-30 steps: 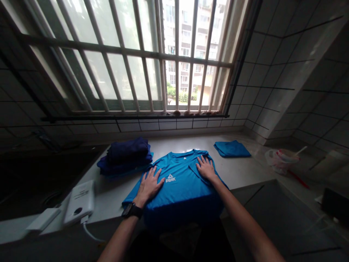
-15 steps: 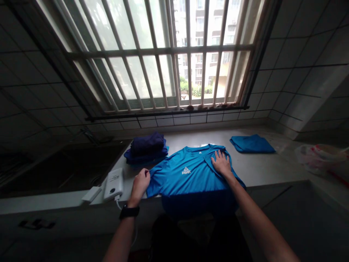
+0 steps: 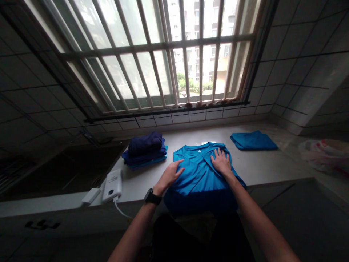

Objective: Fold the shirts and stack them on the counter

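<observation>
A blue T-shirt (image 3: 193, 171) lies on the counter with its collar toward the window and its lower part hanging over the front edge. Both of its sides are folded inward, and the chest logo is covered. My left hand (image 3: 171, 174), a dark watch on its wrist, is at the shirt's left fold with thumb and fingers apart. Flat on the right fold rests my right hand (image 3: 221, 162), its fingers spread.
Left of the shirt sits a stack of folded dark blue clothes (image 3: 145, 149). A white power bank (image 3: 112, 185) with a cable and a small white box (image 3: 91, 195) lie beside the sink (image 3: 54, 171). At right are a folded blue garment (image 3: 254, 141) and a plastic bag (image 3: 324, 154).
My left hand has moved right, bringing the shirt's left sleeve and side over the middle and letting go of the sleeve. My right hand has stayed on the right fold.
</observation>
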Tool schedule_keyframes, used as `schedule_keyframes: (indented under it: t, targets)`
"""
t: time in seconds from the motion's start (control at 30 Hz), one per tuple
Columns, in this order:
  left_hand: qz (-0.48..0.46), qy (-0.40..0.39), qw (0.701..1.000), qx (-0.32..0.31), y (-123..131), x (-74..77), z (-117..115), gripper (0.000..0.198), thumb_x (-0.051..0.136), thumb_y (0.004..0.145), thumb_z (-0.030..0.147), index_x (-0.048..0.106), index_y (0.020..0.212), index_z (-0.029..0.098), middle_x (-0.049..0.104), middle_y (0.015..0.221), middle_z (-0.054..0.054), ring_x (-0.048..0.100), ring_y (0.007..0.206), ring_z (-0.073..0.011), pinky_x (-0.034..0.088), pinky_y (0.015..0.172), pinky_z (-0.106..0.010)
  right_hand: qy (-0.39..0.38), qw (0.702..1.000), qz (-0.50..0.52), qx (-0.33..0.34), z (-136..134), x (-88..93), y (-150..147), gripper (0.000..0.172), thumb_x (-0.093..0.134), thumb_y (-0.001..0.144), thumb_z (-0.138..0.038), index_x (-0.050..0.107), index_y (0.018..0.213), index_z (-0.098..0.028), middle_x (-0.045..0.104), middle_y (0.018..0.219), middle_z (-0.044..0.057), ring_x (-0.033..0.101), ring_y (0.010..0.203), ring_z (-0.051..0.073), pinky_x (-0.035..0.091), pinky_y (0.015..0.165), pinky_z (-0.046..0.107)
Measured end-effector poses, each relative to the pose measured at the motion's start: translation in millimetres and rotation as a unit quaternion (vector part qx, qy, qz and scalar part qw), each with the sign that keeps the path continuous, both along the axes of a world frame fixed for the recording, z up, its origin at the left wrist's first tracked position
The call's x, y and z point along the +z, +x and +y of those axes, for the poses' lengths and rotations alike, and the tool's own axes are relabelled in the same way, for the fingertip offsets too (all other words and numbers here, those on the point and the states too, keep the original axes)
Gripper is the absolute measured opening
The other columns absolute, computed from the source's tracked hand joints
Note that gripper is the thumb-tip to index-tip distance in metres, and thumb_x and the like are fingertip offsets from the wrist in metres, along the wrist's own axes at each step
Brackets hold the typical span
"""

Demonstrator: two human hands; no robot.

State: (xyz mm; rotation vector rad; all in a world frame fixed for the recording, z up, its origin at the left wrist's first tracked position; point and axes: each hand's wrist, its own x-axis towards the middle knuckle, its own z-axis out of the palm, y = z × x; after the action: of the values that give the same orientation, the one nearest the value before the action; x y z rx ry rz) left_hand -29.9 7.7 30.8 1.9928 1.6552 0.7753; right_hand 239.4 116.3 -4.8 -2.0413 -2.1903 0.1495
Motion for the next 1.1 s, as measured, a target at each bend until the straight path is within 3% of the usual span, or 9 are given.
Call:
schedule_keyframes:
  t: [0.1,0.2,0.33,0.5,0.7,0.87,0.97,1.1]
  targets:
    - [0.204,-0.004,0.979,-0.019,11,-24.0,-4,0.055,0.053,0.097,0.047,0.052,0.147,0.024,0.040,0.162,-0.014,0.029,0.153,-0.0366,0.029,0.121,-0.059,0.007,1.000,0.005,0.002,0,-0.6,0,0.064,0.028,0.103,-0.043,0.032,0.160,-0.012,0.024,0.168,0.014,0.025,0.153,0.031,0.018,0.123,0.053]
    - [0.275,0.011,0.961,0.023,13,-38.3,2,0.057,0.047,0.101,0.044,0.043,0.155,0.024,0.031,0.166,-0.013,0.024,0.155,-0.0359,0.029,0.121,-0.058,0.012,1.000,0.012,-0.002,0,-0.3,-1,0.064,0.030,0.103,-0.041,0.033,0.160,-0.012,0.026,0.167,0.014,0.026,0.153,0.031,0.019,0.123,0.052]
    - [0.287,0.007,0.950,0.126,13,-40.6,29,0.059,0.045,0.101,0.043,0.043,0.155,0.020,0.033,0.165,-0.017,0.028,0.153,-0.0376,0.029,0.120,-0.058,0.016,0.999,0.023,-0.020,1,2.0,-7,0.065,0.031,0.101,-0.041,0.034,0.159,-0.011,0.026,0.167,0.014,0.027,0.152,0.032,0.020,0.123,0.051]
    - [0.274,-0.008,0.942,0.193,22,-35.9,55,0.062,0.042,0.100,0.044,0.042,0.156,0.017,0.037,0.163,-0.017,0.031,0.152,-0.0373,0.031,0.119,-0.057,0.025,0.996,0.043,-0.077,6,2.3,-19,0.067,0.031,0.100,-0.039,0.033,0.158,-0.006,0.026,0.167,0.018,0.027,0.152,0.034,0.020,0.122,0.054]
    - [0.282,0.006,0.923,0.263,30,-37.6,50,0.071,0.041,0.097,0.042,0.044,0.149,-0.005,0.040,0.156,-0.032,0.039,0.146,-0.0423,0.029,0.120,-0.056,0.038,0.990,0.063,-0.123,9,1.5,-28,0.071,0.032,0.098,-0.037,0.032,0.156,0.004,0.025,0.164,0.027,0.025,0.152,0.038,0.017,0.122,0.056]
    - [0.301,0.043,0.909,0.284,31,-41.1,46,0.066,0.044,0.095,0.040,0.052,0.143,-0.005,0.048,0.150,-0.032,0.043,0.143,-0.0429,0.033,0.117,-0.055,0.030,0.988,0.064,-0.134,10,6.8,-30,0.071,0.039,0.096,-0.034,0.035,0.152,0.010,0.029,0.159,0.034,0.031,0.148,0.044,0.025,0.117,0.062]
    - [0.311,0.092,0.907,0.269,32,-40.4,45,0.058,0.045,0.095,0.036,0.058,0.137,-0.002,0.053,0.147,-0.030,0.046,0.141,-0.0422,0.036,0.116,-0.056,0.059,0.988,0.069,-0.122,7,8.2,-27,0.063,0.042,0.096,-0.033,0.044,0.146,0.006,0.038,0.157,0.032,0.038,0.144,0.041,0.031,0.115,0.057]
    - [0.289,0.150,0.938,0.119,32,-39.9,46,0.040,0.045,0.097,0.025,0.065,0.127,0.010,0.063,0.138,-0.020,0.056,0.133,-0.0312,0.043,0.113,-0.046,0.103,0.987,0.087,-0.082,1,9.5,-19,0.043,0.043,0.094,-0.021,0.062,0.132,-0.010,0.049,0.153,0.019,0.043,0.142,0.030,0.030,0.118,0.045]
